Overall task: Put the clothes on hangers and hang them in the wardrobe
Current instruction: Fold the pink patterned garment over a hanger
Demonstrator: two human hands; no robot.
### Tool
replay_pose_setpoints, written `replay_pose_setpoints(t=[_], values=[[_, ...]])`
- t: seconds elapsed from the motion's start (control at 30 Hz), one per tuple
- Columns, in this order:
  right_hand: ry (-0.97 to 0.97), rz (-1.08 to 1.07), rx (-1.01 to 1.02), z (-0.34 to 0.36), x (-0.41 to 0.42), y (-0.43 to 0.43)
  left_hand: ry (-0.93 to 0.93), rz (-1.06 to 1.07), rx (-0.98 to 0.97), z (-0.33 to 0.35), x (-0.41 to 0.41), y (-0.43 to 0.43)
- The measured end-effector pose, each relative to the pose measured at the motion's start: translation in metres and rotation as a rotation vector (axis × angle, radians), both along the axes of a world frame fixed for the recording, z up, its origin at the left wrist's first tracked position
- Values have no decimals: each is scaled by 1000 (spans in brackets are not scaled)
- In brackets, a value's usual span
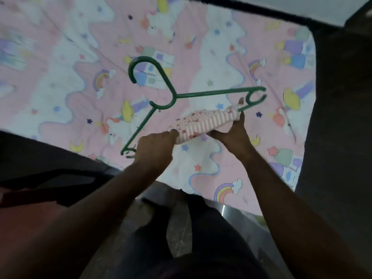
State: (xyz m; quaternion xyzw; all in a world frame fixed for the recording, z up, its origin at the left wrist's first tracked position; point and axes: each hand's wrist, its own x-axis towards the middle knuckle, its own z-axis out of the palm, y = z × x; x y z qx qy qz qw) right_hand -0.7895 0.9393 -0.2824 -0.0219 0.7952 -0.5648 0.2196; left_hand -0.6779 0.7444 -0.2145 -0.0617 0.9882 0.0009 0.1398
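Observation:
A green plastic hanger (173, 93) hovers above the bed, its hook pointing up-left. A small pink-and-white striped garment (203, 123) is bunched along the hanger's lower bar. My left hand (155, 147) pinches the garment's left end, close to the hanger's left tip. At the garment's right end my right hand (231, 131) grips the cloth together with the hanger's right tip, thumb raised. The bar under the cloth is hidden.
A pink bedsheet (80, 81) with rainbows, stars and moons covers the bed below. Dark bed frame edges run along the top right (302, 21) and lower left (50, 158). Grey floor (179, 234) and my dark-clothed legs are beneath me.

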Motion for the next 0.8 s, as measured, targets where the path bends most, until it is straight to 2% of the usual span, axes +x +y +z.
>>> replay_pose_setpoints(t=[0.07,0.17,0.23,0.33,0.4,0.53,0.67,0.8], values=[[51,100,-83,32,-8,-16,172,38,-21,38,20,-32],[109,294,-7,78,-3,-48,305,116,-48,84,54,-73],[56,449,18,107,23,-77,383,165,-92,112,85,-98],[183,541,-21,124,81,-116,476,283,-123,146,146,-126],[198,553,-59,125,117,-137,522,339,-122,164,179,-141],[86,635,-130,141,204,-173,411,512,-170,204,271,-160],[-38,719,-303,155,274,-196,346,596,-202,242,352,-164],[70,737,-327,179,340,-226,348,739,-240,268,436,-155]])
